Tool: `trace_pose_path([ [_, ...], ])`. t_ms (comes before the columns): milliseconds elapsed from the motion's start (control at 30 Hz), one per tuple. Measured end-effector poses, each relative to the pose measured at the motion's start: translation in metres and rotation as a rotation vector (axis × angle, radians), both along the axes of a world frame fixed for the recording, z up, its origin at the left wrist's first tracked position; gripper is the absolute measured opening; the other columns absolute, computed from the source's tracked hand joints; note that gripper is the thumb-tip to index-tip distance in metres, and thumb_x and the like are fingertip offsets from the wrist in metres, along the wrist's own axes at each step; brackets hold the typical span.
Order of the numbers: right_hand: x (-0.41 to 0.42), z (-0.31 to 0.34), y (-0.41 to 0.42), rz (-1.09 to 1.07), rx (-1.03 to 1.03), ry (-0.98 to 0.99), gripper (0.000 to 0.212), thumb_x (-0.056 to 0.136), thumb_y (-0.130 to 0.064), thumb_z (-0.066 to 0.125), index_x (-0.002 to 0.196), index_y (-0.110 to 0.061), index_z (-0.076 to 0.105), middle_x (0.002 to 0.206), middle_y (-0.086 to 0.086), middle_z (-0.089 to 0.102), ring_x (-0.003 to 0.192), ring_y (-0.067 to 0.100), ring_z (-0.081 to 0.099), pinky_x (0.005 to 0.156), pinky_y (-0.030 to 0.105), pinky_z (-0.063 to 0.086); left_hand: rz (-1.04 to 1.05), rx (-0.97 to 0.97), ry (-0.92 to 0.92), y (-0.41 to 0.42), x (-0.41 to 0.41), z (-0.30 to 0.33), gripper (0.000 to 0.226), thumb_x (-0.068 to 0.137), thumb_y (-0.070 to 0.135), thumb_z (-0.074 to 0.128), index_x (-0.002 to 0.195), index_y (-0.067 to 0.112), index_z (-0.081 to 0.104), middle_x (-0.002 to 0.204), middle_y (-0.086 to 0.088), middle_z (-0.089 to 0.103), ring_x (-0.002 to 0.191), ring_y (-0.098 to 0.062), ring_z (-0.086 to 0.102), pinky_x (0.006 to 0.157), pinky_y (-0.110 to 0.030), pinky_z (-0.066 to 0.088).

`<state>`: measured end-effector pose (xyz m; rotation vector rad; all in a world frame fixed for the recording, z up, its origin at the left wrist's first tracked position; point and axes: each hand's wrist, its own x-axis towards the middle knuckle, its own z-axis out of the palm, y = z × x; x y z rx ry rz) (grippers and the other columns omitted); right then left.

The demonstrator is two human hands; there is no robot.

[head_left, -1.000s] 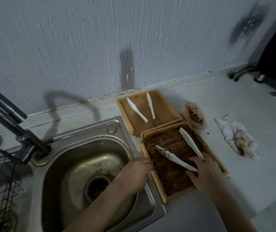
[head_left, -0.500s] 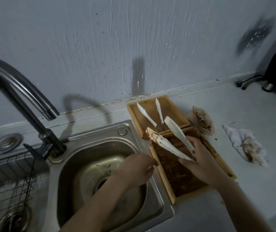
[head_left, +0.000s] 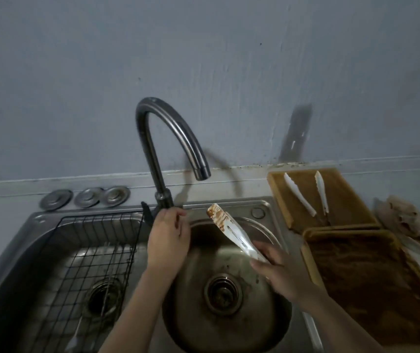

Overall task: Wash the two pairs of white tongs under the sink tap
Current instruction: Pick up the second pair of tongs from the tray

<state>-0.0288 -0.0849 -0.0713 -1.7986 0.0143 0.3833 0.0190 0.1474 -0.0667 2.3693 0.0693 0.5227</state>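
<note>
One sauce-smeared white plastic tongs pair (head_left: pixel 231 231), lifted off the brown tray (head_left: pixel 371 281), now pinched in right hand (head_left: pixel 280 271) over basin; left hand (head_left: pixel 169 238) grips tap base (head_left: pixel 164 200); no water yet.

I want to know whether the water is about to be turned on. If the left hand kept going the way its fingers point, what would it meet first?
The left hand points up toward the tap base, so it would likely meet the tap's handle first; it may already touch it, depth being unclear. No water is running.

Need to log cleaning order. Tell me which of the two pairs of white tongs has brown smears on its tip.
The tongs in the right hand, held over the sink basin: these held tongs are brown-smeared. The tongs in the far tray look plain white.
</note>
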Motion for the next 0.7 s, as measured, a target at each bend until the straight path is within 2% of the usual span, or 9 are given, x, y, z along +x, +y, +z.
trace_pose_path([
  [67,0.007,-0.004,0.016,0.011,-0.028,0.045,0.037,0.088,-0.022,0.059,0.125,-0.02,0.053,0.07,-0.008,0.06,0.049,-0.006,0.056,0.044,0.012,0.041,0.178,-0.027,-0.07,0.023,0.006,0.0,0.02,0.085,0.01,0.061,0.104,0.011,0.057,0.105,-0.008,0.053,0.09,-0.018,0.048,0.079,-0.03,0.044],
  [133,0.014,-0.006,0.025,0.014,-0.019,0.065,0.035,0.09,-0.021,0.058,0.124,-0.018,0.053,0.068,-0.009,0.057,0.042,-0.008,0.051,0.039,0.009,0.035,0.263,-0.049,-0.06,0.041,0.015,0.0,0.036,0.083,0.01,0.066,0.116,0.009,0.051,0.122,-0.016,0.047,0.108,-0.029,0.048,0.089,-0.034,0.041],
  [200,0.023,-0.006,0.033,0.032,-0.003,0.084,0.033,0.091,-0.02,0.056,0.123,-0.017,0.053,0.072,-0.004,0.057,0.04,-0.007,0.048,0.038,0.009,0.034,0.251,-0.135,0.068,0.055,0.028,-0.002,0.048,0.085,0.013,0.065,0.128,0.01,0.044,0.134,-0.018,0.044,0.118,-0.032,0.048,0.095,-0.037,0.041],
  [267,0.028,-0.006,0.039,0.041,0.002,0.084,0.031,0.092,-0.018,0.054,0.122,-0.015,0.054,0.072,-0.001,0.056,0.038,-0.006,0.045,0.038,0.009,0.033,0.202,-0.193,0.181,0.062,0.04,-0.005,0.041,0.09,0.018,0.058,0.129,0.011,0.047,0.124,-0.015,0.059,0.107,-0.027,0.058,0.088,-0.034,0.045],
  [333,0.033,-0.009,0.044,0.04,-0.006,0.09,0.031,0.092,-0.018,0.053,0.123,-0.015,0.055,0.07,-0.001,0.055,0.038,-0.004,0.043,0.038,0.011,0.033,0.208,-0.131,0.183,0.064,0.049,-0.008,0.026,0.093,0.023,0.053,0.115,0.01,0.058,0.101,-0.013,0.069,0.083,-0.022,0.062,0.075,-0.032,0.049],
  [433,0.036,-0.013,0.047,0.042,-0.035,0.112,0.036,0.091,-0.023,0.055,0.126,-0.015,0.054,0.072,-0.002,0.058,0.039,-0.003,0.044,0.038,0.012,0.033,0.254,-0.051,0.116,0.063,0.054,-0.012,0.021,0.094,0.024,0.05,0.094,0.006,0.061,0.074,-0.01,0.064,0.062,-0.021,0.055,0.06,-0.033,0.044],
  [567,0.038,-0.02,0.051,0.04,-0.04,0.152,0.034,0.091,-0.027,0.055,0.123,-0.016,0.056,0.082,0.002,0.06,0.036,-0.003,0.044,0.034,0.013,0.03,0.268,-0.07,0.113,0.064,0.056,-0.018,0.017,0.093,0.018,0.047,0.09,0.007,0.058,0.062,0.003,0.05,0.054,-0.015,0.048,0.051,-0.028,0.035],
  [700,0.04,-0.026,0.057,0.027,-0.111,0.184,0.044,0.089,-0.037,0.056,0.129,-0.021,0.051,0.088,0.001,0.062,0.039,-0.003,0.045,0.035,0.014,0.03,0.276,-0.129,0.097,0.06,0.055,-0.021,0.016,0.095,0.017,0.045,0.093,0.008,0.057,0.061,0.006,0.051,0.053,-0.009,0.051,0.044,-0.021,0.033],
])
